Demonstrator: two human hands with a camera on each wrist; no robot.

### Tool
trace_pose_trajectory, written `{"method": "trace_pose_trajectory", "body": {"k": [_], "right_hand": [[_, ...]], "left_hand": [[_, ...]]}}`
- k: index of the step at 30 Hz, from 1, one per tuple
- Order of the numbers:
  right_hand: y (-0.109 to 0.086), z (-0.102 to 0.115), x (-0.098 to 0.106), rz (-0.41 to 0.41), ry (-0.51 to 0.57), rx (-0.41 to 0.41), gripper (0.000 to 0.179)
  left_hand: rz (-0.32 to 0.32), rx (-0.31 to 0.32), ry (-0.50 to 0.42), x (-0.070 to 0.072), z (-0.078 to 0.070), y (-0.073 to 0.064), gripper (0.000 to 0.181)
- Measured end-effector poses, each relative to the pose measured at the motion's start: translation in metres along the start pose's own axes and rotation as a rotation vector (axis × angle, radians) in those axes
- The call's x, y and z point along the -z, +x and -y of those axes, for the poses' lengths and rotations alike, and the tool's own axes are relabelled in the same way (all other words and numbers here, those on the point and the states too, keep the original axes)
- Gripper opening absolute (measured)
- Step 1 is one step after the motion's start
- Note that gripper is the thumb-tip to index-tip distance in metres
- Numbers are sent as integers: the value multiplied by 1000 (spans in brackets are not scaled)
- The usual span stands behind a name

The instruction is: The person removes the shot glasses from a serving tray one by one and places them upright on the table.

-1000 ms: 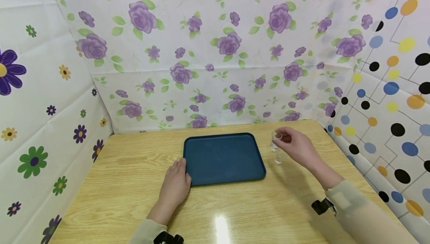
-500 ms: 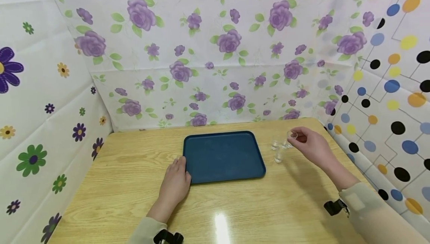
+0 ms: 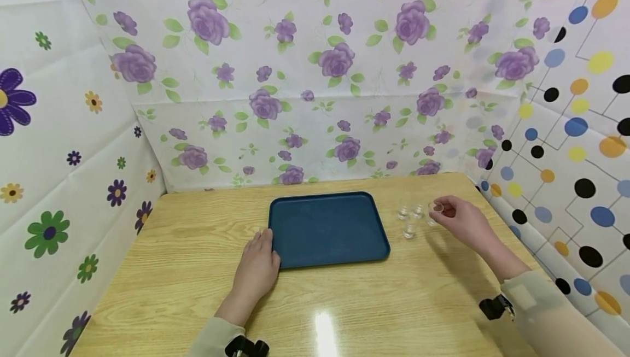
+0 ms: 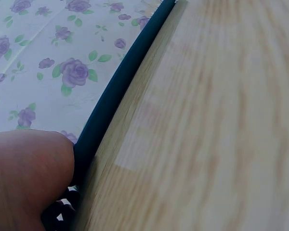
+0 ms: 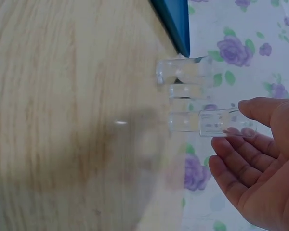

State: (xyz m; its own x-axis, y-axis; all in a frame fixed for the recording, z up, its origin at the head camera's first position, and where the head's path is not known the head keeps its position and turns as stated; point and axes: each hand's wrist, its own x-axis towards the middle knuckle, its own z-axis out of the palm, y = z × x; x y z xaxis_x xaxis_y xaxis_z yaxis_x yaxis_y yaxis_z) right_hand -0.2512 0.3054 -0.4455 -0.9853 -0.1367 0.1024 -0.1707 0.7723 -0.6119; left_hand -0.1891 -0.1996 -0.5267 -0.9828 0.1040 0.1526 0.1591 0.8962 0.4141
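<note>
At the right of a small group of glasses, my right hand (image 3: 461, 221) pinches a clear shot glass (image 5: 226, 123) near its rim, between thumb and fingers. The glass is upright in the head view. Three more shot glasses stand on the table to its left: one at the left (image 3: 403, 212), one at the back (image 3: 418, 211) and one nearer me (image 3: 408, 230). My left hand (image 3: 257, 265) rests along the left edge of a dark blue tray (image 3: 328, 231), fingers extended. In the left wrist view the thumb (image 4: 33, 168) touches the tray's rim (image 4: 120, 86).
The tray lies flat on the wooden table (image 3: 315, 302), its right edge a short way left of the glasses. A flowered cloth wall (image 3: 305, 94) rises behind the table, and a dotted cloth wall (image 3: 566, 171) closes the right side.
My right hand has carried the pinched shot glass to the right, past the other glasses, then lowered it and brought it slightly nearer me. The left hand and tray have stayed put.
</note>
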Motion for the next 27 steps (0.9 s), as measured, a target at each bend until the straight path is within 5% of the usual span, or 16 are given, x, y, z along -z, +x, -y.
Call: {"method": "trace_pose_trajectory", "body": {"k": [27], "right_hand": [[4,-22,-26,79,82,-35,54]], "left_hand": [[-34,-24,4,2,-2,-3,58]]}}
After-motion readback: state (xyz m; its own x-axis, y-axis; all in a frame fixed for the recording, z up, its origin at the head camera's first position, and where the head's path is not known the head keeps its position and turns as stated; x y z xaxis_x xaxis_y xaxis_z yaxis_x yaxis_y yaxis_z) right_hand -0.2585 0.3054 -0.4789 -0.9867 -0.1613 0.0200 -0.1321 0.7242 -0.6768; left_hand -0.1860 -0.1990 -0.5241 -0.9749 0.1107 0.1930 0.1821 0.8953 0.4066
